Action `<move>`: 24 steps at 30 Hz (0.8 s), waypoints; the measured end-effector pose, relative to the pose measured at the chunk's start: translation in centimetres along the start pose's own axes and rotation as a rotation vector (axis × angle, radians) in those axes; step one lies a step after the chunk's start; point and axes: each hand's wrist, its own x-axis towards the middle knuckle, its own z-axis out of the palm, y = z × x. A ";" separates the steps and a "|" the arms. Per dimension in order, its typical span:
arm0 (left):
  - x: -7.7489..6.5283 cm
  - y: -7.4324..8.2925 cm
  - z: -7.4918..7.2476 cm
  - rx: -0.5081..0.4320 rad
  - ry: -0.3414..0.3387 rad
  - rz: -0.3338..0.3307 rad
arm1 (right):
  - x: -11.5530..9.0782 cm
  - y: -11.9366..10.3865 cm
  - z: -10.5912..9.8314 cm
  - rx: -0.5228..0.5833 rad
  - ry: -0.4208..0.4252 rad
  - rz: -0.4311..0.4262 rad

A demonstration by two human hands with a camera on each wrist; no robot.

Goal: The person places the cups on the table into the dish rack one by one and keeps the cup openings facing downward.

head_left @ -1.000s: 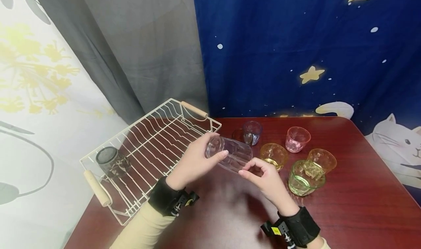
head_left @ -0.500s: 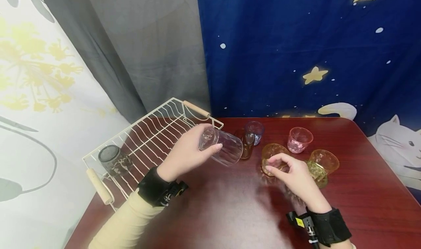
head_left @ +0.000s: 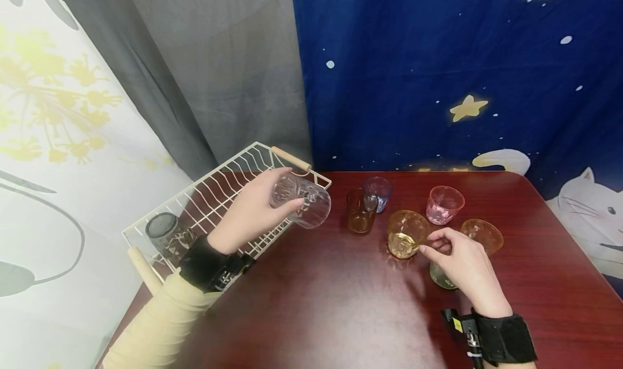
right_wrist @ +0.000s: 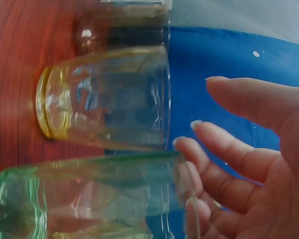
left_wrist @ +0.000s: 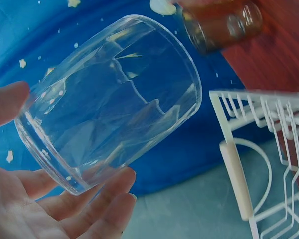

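A clear glass tumbler (head_left: 313,205), tipped on its side, is in my left hand (head_left: 253,212), held by its base end above the right front part of a white wire dish rack (head_left: 189,188). In the left wrist view, thumb and fingers lie around the base of the tumbler (left_wrist: 109,99), its mouth pointing away. My right hand (head_left: 469,266) hovers by the rims of a yellow glass (head_left: 401,245) and a green glass (head_left: 439,278), partly covering the green one. In the right wrist view its fingers are loosely bent beside the green glass (right_wrist: 89,199), gripping nothing.
A dark grey glass (head_left: 167,231) sits upside down at the rack's left end. Brown (head_left: 361,220), blue (head_left: 382,200) and pink (head_left: 442,211) glasses stand toward the back of the table (head_left: 321,304). An amber glass (head_left: 489,238) stands behind my right hand.
My left hand has carried the clear tumbler leftward, over the rack. The right hand has let go of the tumbler and moved right, to the yellow and green glasses.
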 end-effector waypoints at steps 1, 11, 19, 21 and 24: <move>0.0 -0.3 -0.3 0.007 -0.002 -0.006 | 0.0 0.1 0.0 -0.005 -0.013 0.018; 0.3 -3.0 -1.8 0.060 -0.039 -0.071 | -0.3 0.8 -0.1 -0.060 -0.108 0.119; 0.5 -5.1 -2.1 0.109 -0.065 -0.110 | -0.4 1.4 0.5 -0.115 -0.085 0.084; 0.4 -5.8 -2.3 0.124 -0.076 -0.130 | -0.4 1.4 0.6 -0.127 -0.103 0.087; 0.4 -6.8 -2.7 0.132 -0.081 -0.162 | -0.3 1.5 0.8 -0.156 -0.140 0.099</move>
